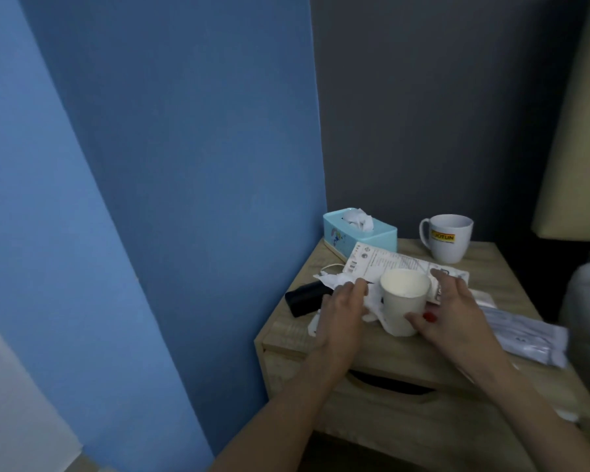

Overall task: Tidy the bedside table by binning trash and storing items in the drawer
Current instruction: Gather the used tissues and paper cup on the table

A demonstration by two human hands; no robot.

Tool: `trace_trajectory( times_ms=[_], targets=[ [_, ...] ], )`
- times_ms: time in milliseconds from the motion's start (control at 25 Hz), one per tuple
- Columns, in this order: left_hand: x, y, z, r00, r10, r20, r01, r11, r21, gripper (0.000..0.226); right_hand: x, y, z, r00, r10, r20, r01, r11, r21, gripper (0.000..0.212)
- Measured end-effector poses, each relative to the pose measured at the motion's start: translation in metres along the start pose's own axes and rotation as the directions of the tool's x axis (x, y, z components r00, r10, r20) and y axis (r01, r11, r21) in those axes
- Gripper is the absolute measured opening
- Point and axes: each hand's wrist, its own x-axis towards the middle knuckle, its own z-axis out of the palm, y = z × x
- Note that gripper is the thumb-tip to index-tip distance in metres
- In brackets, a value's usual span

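Left hand (343, 311) rests on the crumpled tissue (334, 279) with fingers loosely straight; right hand (453, 311) curls round the paper cup (402, 301).
Cup and tissue touch mid-worktop (286, 335), above the closed drawer (389, 413), with the mug (448, 236) behind.

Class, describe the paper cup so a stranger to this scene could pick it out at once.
Find the wooden bedside table in the corner by the blue wall. Near the middle of its top, a right hand holds a paper cup beside crumpled tissue. Unlike the white mug at the back, it is plain, with no handle and no logo.
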Motion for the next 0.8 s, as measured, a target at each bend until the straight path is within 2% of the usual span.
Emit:
trace_trajectory(
  times_ms=[120,240,360,440,560,640,720,800],
  targets=[
    [-0.025,0.008,-0.022,0.997,-0.07,0.039,0.075,0.988,-0.135,0.024,-0.014,-0.006,-0.012,0.997,-0.07,0.029,0.07,0.997,-0.013,0.074],
    [-0.057,0.013,-0.031,0.982,0.028,0.185,-0.019,0.999,-0.051,0.037,-0.029,-0.014,-0.027,0.985,-0.116,0.128,0.133,0.982,-0.135,0.073],
    [-0.06,0.0,-0.027,0.884,-0.045,0.466,0.058,0.998,-0.013,0.049,-0.033,-0.015,-0.028,0.965,-0.091,0.246,0.153,0.957,-0.246,0.068],
    [-0.05,-0.005,-0.025,0.839,-0.085,0.538,0.091,0.996,0.015,0.051,-0.026,-0.015,-0.029,0.954,-0.074,0.291,0.164,0.94,-0.298,0.065],
    [-0.041,-0.001,-0.033,0.815,-0.085,0.573,0.121,0.992,-0.025,0.055,-0.026,-0.016,-0.03,0.96,-0.078,0.267,0.17,0.923,-0.345,0.061],
    [-0.03,0.008,-0.055,0.845,-0.059,0.532,0.129,0.987,-0.096,0.048,-0.03,-0.027,-0.044,0.971,-0.083,0.225,0.154,0.936,-0.317,0.056],
    [-0.025,0.027,-0.098,0.89,-0.032,0.455,0.136,0.971,-0.198,0.041,-0.046,-0.052,-0.074,0.968,-0.103,0.227,0.16,0.955,-0.249,0.053],
    [-0.022,0.056,-0.166,0.905,-0.022,0.425,0.176,0.929,-0.326,0.035,-0.066,-0.092,-0.13,0.964,-0.112,0.241,0.153,0.976,-0.157,0.048]
  ],
)
